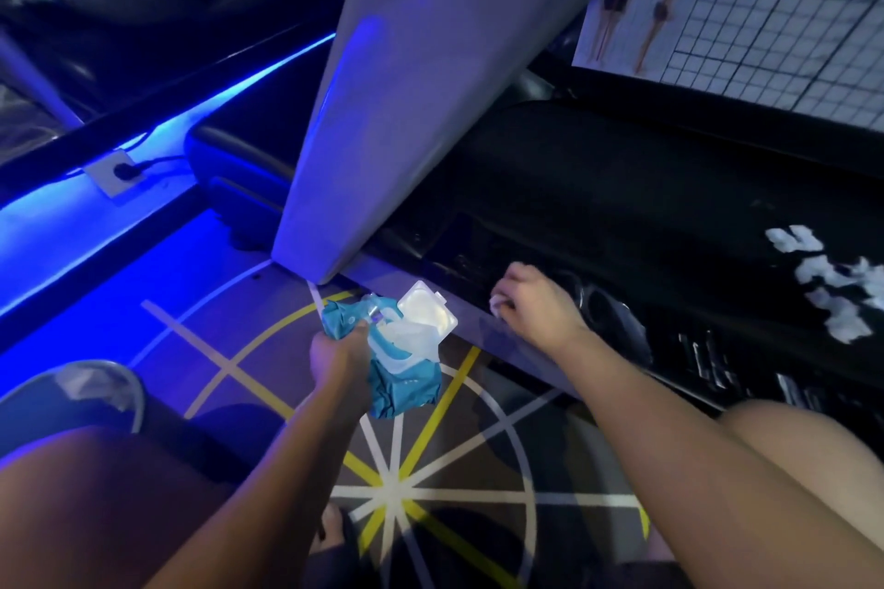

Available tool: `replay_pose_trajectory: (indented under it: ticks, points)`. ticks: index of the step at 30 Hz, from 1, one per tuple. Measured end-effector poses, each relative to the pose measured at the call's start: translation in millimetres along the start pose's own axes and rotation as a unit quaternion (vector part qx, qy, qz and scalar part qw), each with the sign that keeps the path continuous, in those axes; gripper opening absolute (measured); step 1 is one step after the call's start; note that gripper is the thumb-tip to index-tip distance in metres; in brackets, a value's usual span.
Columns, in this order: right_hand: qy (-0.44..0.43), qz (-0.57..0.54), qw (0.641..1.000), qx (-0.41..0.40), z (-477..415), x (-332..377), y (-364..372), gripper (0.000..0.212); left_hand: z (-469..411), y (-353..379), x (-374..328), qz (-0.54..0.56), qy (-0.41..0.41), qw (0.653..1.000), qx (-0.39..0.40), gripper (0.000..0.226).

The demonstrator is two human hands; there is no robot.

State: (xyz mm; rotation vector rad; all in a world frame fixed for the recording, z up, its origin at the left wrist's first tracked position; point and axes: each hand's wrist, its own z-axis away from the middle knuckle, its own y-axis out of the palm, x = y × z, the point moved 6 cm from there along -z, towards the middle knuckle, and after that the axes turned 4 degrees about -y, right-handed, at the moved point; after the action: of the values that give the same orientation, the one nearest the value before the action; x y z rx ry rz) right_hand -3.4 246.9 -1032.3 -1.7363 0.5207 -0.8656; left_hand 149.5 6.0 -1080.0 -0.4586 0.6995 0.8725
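My left hand (337, 356) grips a crumpled teal pack of wet wipes (402, 378) low in the middle of the view. Its white flip lid (427, 312) stands open and a wipe pokes out. My right hand (535, 306) is curled round a small white wipe (498, 301) and holds it against the lower edge of a black machine (622, 206). Most of that wipe is hidden under the fingers.
A slanted grey pillar (382, 110) rises between the hands and the back. Used white wipe pieces (832, 282) lie on the black machine at right. A bin with a liner (91, 390) stands at left. Blue strip lighting (191, 120) and a wall socket (115, 172) line the left side. My knees frame the patterned floor (397, 488).
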Motion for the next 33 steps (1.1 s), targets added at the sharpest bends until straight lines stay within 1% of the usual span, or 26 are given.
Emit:
replay_pose_trajectory:
  ticks: [2, 4, 5, 7, 10, 13, 15, 19, 20, 23, 25, 26, 29, 31, 33]
  points:
    - [-0.041, 0.020, 0.998, 0.041, 0, 11, 11, 0.014, 2, 0, 0, 0.000, 0.001, 1.000, 0.002, 0.023]
    - [-0.056, 0.044, 0.996, 0.050, -1, 9, 11, 0.014, 1, 3, 3, -0.009, 0.004, 1.000, 0.005, 0.022]
    - [-0.057, 0.051, 0.996, 0.045, 0, 7, 8, 0.012, 1, 4, 3, -0.009, 0.004, 1.000, 0.006, 0.022]
    - [-0.056, 0.056, 0.997, 0.009, 5, 0, 2, 0.008, 0, 8, 5, -0.022, 0.010, 1.000, 0.003, 0.023]
    - [-0.056, 0.059, 0.997, -0.017, 17, -10, -6, 0.015, 2, 15, 6, -0.026, 0.030, 0.999, 0.003, 0.026]
    - [-0.034, 0.051, 0.998, -0.026, 28, -31, -21, 0.013, 4, 24, 8, -0.041, 0.049, 0.998, 0.000, 0.030]
    - [-0.014, 0.061, 0.998, -0.008, 35, -45, -31, 0.011, 5, 32, 12, -0.057, 0.065, 0.996, 0.007, 0.034]
    - [0.024, 0.090, 0.995, 0.034, 44, -55, -43, 0.012, -2, 42, 22, -0.066, 0.065, 0.996, 0.009, 0.041]
    - [0.031, 0.087, 0.995, 0.024, 44, -56, -45, 0.011, -3, 44, 23, -0.059, 0.063, 0.996, 0.015, 0.041]
    - [0.050, 0.053, 0.997, -0.035, 39, -53, -52, 0.008, 1, 49, 20, -0.051, 0.057, 0.996, 0.038, 0.031]
    - [0.038, 0.039, 0.996, -0.068, 32, -42, -48, 0.006, 3, 48, 18, -0.050, 0.054, 0.996, 0.045, 0.029]
    - [0.022, 0.035, 0.997, -0.071, 29, -33, -42, 0.005, 3, 46, 16, -0.049, 0.056, 0.996, 0.042, 0.030]
    - [-0.036, 0.033, 0.998, -0.029, 22, -9, -17, 0.007, 4, 39, 14, -0.056, 0.050, 0.997, 0.029, 0.034]
    - [-0.043, 0.026, 0.999, 0.017, 18, -5, -4, 0.014, 3, 33, 12, -0.060, 0.046, 0.997, 0.019, 0.032]
    - [-0.032, 0.025, 0.998, 0.043, 15, -7, 2, 0.015, 2, 29, 11, -0.064, 0.038, 0.997, 0.017, 0.034]
